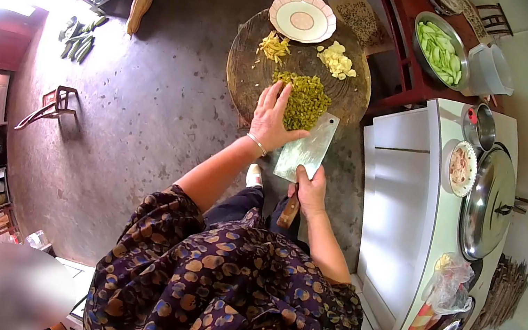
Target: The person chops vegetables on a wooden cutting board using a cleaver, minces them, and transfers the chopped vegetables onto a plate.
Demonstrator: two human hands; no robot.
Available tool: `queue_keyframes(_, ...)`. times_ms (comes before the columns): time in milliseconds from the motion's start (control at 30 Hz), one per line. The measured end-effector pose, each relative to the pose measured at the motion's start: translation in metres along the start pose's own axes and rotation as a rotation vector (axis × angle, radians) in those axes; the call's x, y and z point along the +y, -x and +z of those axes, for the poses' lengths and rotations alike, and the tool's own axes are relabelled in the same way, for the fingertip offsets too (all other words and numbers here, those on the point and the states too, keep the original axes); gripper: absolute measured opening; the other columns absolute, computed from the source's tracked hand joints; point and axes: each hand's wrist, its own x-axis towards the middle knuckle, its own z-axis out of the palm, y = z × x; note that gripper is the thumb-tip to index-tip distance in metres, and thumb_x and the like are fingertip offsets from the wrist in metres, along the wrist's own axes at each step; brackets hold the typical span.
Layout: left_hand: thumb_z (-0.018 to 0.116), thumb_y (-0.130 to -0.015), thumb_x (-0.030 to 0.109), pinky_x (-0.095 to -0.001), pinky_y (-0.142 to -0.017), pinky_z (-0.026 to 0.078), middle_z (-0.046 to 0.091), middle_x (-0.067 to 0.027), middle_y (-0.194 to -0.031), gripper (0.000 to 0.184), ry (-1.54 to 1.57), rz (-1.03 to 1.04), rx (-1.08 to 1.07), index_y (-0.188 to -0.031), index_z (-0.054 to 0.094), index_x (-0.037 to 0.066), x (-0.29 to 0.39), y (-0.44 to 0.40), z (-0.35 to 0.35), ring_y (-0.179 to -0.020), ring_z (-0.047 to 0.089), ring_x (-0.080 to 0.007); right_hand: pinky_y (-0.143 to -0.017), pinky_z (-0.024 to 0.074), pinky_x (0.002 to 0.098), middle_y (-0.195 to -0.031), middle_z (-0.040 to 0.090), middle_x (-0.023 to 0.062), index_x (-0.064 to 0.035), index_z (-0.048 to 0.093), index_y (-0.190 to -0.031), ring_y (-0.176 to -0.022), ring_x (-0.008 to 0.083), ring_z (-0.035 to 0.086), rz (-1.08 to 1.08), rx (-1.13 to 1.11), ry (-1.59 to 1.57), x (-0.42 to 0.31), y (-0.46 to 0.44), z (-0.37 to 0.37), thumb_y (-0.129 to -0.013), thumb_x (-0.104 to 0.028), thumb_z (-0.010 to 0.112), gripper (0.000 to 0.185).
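Observation:
My right hand (310, 189) is wrapped round the wooden handle of a cleaver (307, 147). Its broad blade lies at the near edge of a round wooden chopping block (353, 99), beside a pile of finely chopped green vegetable (309, 95). With fingers stretched out, my left hand (271, 122) is at the left of that pile, its thumb reaching toward the blade. Farther back on the block are a small heap of yellowish strips (274, 47), some pale slices (337, 60) that look like garlic, and a pink-rimmed white plate (302, 18).
To the right, a metal basin (464, 72) of sliced green vegetable stands on a red table (399, 37). A white stove counter (451, 127) carries a lidded wok (486, 204) and a bowl of meat (461, 169). A small chair (52, 105) and a squash (139, 10) are on the left floor.

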Motion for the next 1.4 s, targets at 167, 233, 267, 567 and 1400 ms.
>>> queue_keyframes(167,0.085,-0.059,0.051,-0.0487,-0.112,0.027,0.032,-0.0204,-0.146,0.112,0.057,-0.028,0.035,-0.146,0.031,0.006,0.010,0.010,0.006,-0.135,0.029,-0.0409,-0.037,0.0415,0.0312,-0.076,0.055,0.0040,-0.0069,0.047,-0.108,-0.043,0.0166,0.050,0.003,-0.053,0.052,0.009,-0.013,0.015,-0.094,-0.011,0.056,0.017)
queue_keyframes(233,0.085,-0.058,0.049,-0.0486,-0.111,0.028,0.033,-0.0198,-0.145,0.110,0.078,-0.043,0.043,-0.146,0.033,0.007,0.010,0.009,0.007,-0.134,0.031,-0.0406,-0.037,0.0413,0.0313,-0.073,0.056,0.0048,-0.0074,0.048,-0.108,-0.042,0.0162,0.050,0.014,-0.075,-0.014,0.008,-0.015,0.022,-0.094,-0.010,0.056,0.016)
queue_keyframes(267,0.086,-0.059,0.044,-0.0474,-0.110,0.030,0.036,-0.0183,-0.143,0.106,0.081,-0.051,0.066,-0.144,0.035,0.008,0.011,0.010,0.006,-0.133,0.033,-0.0388,-0.037,0.0412,0.0312,-0.073,0.057,0.0050,-0.0074,0.048,-0.108,-0.041,0.0161,0.050,0.034,-0.083,-0.009,0.007,-0.017,0.024,-0.094,-0.009,0.056,0.016)
queue_keyframes(567,0.086,-0.062,0.026,-0.0444,-0.108,0.034,0.044,-0.0157,-0.139,0.092,0.204,-0.046,0.190,-0.140,0.041,0.008,0.004,0.018,0.008,-0.130,0.039,-0.0349,-0.040,0.0427,0.0320,-0.072,0.059,0.0070,-0.0037,0.049,-0.107,-0.043,0.0147,0.051,0.046,-0.157,0.046,-0.010,-0.013,0.030,-0.095,-0.008,0.055,0.014)
queue_keyframes(1400,0.085,-0.061,0.024,-0.0445,-0.107,0.035,0.045,-0.0177,-0.135,0.091,0.206,-0.026,0.359,-0.139,0.042,0.005,0.015,-0.115,-0.014,-0.126,0.041,-0.0371,-0.038,0.0414,0.0303,-0.074,0.058,0.0076,-0.0023,0.048,-0.106,-0.043,0.0159,0.052,-0.095,-0.290,0.189,-0.122,-0.112,0.043,-0.095,-0.008,0.054,0.014)
